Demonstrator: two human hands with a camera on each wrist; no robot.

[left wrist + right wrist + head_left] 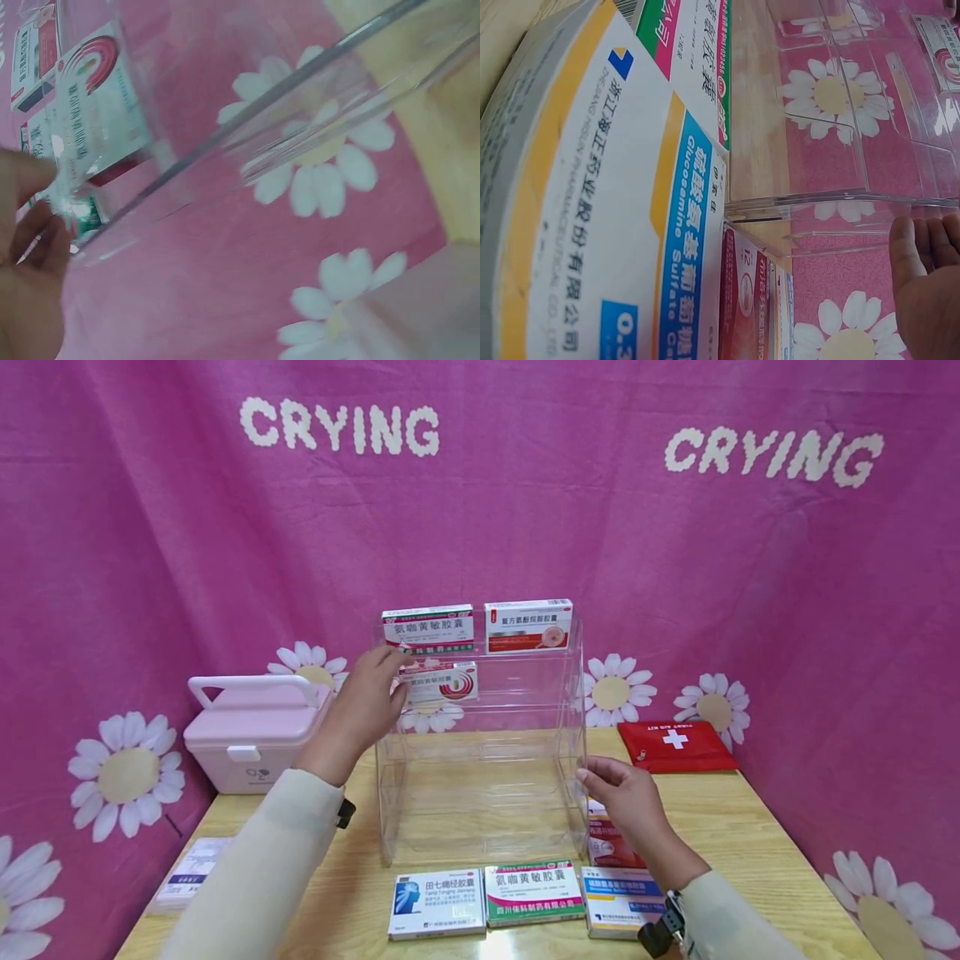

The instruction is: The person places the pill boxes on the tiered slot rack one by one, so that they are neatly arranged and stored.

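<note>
A clear tiered display rack (572, 710) stands on the wooden table. My left hand (367, 693) is at its second tier, thumb and fingers around the left end of a white medicine box (442, 683) with red rings. That end is hidden behind the fingers; in the left wrist view the box (105, 105) shows through clear plastic. With thumb and fingers my right hand (626, 793) grips the rack's right side edge. Above, on the top tier, sit a green-and-white medicine box (431, 628) and a red-and-white one (528, 627).
In front of the rack lie a blue-and-white box (437, 906), a green-banded box (534, 893) and a glucosamine box (622, 902). A red box (611, 843) is by the right hand. Behind are a pink medicine case (251, 735) and a red first aid pouch (675, 747). White boxes (187, 872) lie left.
</note>
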